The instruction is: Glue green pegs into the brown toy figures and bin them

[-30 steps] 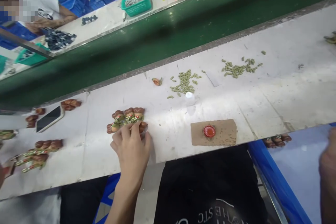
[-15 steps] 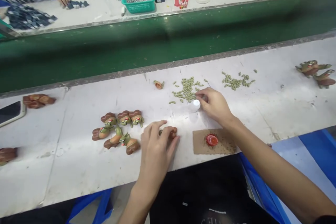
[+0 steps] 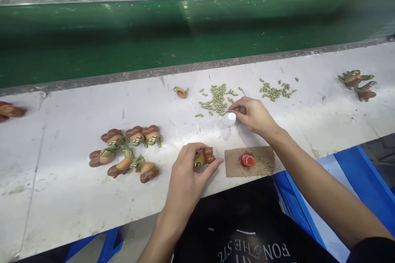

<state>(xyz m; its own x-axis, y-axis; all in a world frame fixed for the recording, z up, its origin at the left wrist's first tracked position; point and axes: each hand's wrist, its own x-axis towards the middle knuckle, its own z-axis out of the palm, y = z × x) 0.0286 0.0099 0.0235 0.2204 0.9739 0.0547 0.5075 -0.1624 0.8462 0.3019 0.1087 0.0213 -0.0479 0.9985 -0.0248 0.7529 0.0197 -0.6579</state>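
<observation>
Left end: brown molded parts (image 3: 11, 111) at the frame margin, then a seam in the white tabletop (image 3: 70, 123) and a broad width of surface up to a cluster of six brown-and-green figurines (image 3: 148, 171), three in the back row, three in front. Far edge: grey strip (image 3: 138, 73) along the green conveyor belt (image 3: 154, 28), a lone figurine with an orange hollow (image 3: 180, 93) lying a little in from it. Near edge: slants upward to the right, left forearm crossing it. Right of the cluster, a short gap, then left hand (image 3: 189, 168), thumb and fingers clamped on the held figurine (image 3: 205, 156), which is at the tabletop's front portion, left of the cardboard piece (image 3: 231, 166). Cardboard sits by the near edge, red cap (image 3: 247, 160) on it; tabletop strip between it and the white-capped bottle (image 3: 230, 119). Right hand (image 3: 247, 111): fingertips together beside the bottle, at the edge of the larger pile of small green pieces (image 3: 218, 98); cannot tell whether a piece is pinched. Farther right, smaller green pile (image 3: 274, 91), a wide span of tabletop, two more figurines (image 3: 354, 79). Held figurine, left to right: green part with red and white marks, partly covered by fingers; orange-tan middle; glossy brown rounded lobes toward the thumb
</observation>
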